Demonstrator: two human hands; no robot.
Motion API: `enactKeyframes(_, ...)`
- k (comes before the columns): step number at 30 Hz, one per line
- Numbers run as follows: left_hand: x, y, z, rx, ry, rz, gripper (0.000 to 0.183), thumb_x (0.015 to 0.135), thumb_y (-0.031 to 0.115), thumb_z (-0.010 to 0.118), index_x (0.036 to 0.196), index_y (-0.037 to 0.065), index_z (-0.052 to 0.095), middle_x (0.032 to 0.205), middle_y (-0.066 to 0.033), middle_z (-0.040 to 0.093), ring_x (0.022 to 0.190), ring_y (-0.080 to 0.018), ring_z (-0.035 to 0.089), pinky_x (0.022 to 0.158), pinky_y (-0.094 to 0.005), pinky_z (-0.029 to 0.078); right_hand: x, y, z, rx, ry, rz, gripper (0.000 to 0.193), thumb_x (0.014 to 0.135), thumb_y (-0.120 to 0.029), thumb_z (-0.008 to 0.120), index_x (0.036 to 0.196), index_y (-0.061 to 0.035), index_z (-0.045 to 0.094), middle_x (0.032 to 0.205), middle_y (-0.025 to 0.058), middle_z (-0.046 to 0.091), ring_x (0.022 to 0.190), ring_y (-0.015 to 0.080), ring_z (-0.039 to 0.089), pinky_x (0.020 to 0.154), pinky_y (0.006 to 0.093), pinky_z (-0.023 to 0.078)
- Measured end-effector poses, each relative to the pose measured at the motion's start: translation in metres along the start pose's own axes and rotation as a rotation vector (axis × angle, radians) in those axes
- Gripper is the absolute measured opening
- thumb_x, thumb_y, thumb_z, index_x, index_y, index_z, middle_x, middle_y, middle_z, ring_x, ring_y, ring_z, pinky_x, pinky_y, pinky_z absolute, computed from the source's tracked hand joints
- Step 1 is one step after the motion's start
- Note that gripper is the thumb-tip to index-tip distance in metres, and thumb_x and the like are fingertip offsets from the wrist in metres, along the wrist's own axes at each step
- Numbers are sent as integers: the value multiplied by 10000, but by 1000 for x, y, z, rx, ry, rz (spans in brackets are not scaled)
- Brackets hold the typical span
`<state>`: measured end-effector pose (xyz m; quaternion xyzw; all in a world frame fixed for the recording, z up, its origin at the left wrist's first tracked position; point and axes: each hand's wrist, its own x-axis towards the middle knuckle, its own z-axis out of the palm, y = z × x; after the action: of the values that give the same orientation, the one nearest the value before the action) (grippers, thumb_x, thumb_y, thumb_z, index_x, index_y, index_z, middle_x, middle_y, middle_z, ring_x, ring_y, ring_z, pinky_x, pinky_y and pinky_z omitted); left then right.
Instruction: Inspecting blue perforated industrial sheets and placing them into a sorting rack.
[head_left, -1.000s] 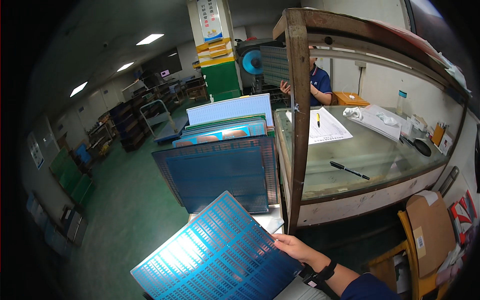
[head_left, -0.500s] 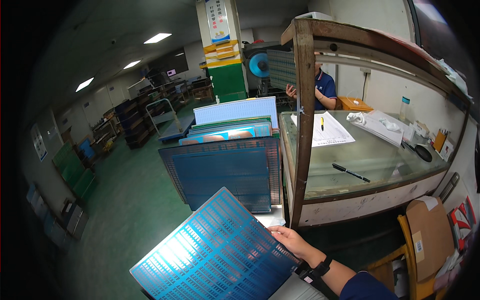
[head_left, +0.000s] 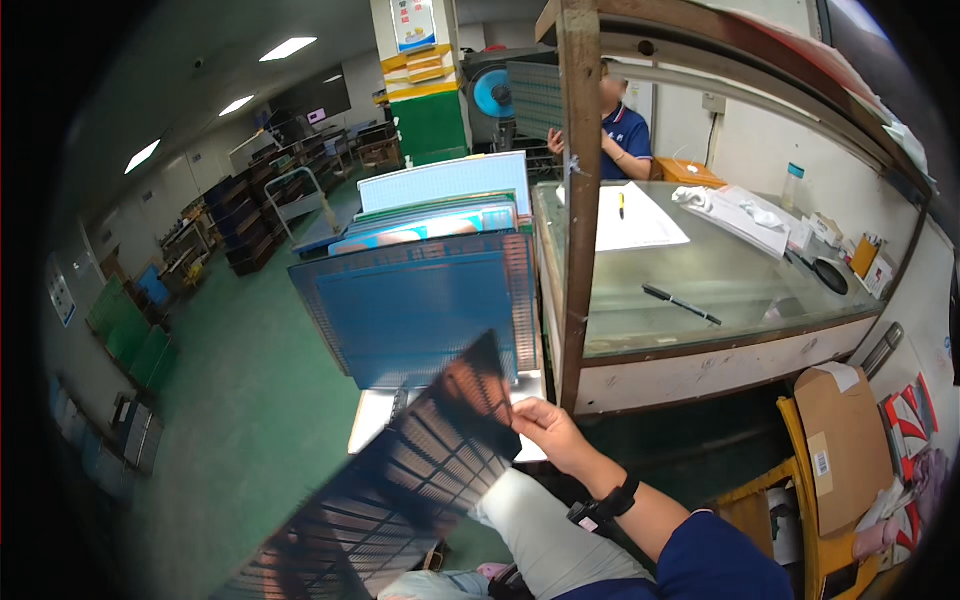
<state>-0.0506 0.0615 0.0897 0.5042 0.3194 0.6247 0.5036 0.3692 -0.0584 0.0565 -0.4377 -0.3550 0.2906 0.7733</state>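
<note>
My right hand, wearing a dark wristband, pinches the right edge of a thin circuit board panel. The panel is tilted over my lap and looks dark, with rows of fine slots and a coppery patch near its top corner. Its lower left part runs out toward the bottom of the picture. My left hand is not in view. Just beyond the held panel, a large blue circuit board panel stands upright at the front of a row of several panels on a white-topped stand.
At the right is a wood-framed glass-topped table bearing a black marker and a paper sheet. Behind it a person in a dark blue shirt holds another panel. A yellow chair with a cardboard piece stands at the lower right.
The held panel has turned from its bright blue, shining face to a steep, dark angle, uncovering my lap and the stand's white top. My right hand still grips its edge. The whole view has shifted.
</note>
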Motion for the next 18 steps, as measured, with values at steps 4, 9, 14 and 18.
enactKeyframes(4, 11, -16, -18, -18, 25, -102, 372, 935, 175, 527, 1237, -18, 428, 1092, -131, 524, 969, -170, 505, 828, -291, 424, -8, 4, -1, 51, -98, 65, 196, 930, -84, 533, 1110, -16, 569, 1068, 40, 619, 997, 103, 566, 906, 257, 434)
enactKeyframes(9, 4, -9, -6, -63, 184, -62, 354, 920, 173, 549, 1202, -8, 434, 1093, -134, 507, 961, -205, 497, 856, -322, 409, -14, -8, 1, 12, -92, 135, 206, 930, -91, 536, 1117, -12, 570, 1071, 35, 620, 985, 97, 570, 897, 261, 444)
enactKeyframes(14, 2, -2, -6, -89, 125, 43, 339, 924, 156, 539, 1212, 17, 427, 1130, -140, 504, 960, -215, 501, 860, -339, 409, -15, -8, -2, 35, -101, 74, 173, 924, -83, 544, 1086, -41, 589, 1066, 7, 615, 981, 77, 554, 895, 243, 426)
enactKeyframes(18, 6, -5, 12, -1, 58, 77, 362, 913, 202, 560, 1211, 39, 434, 1153, -128, 514, 979, -219, 508, 876, -346, 412, -10, 1, -6, -18, -62, -68, 102, 920, -87, 551, 1010, -74, 598, 1106, 13, 575, 1010, 72, 520, 917, 238, 404)
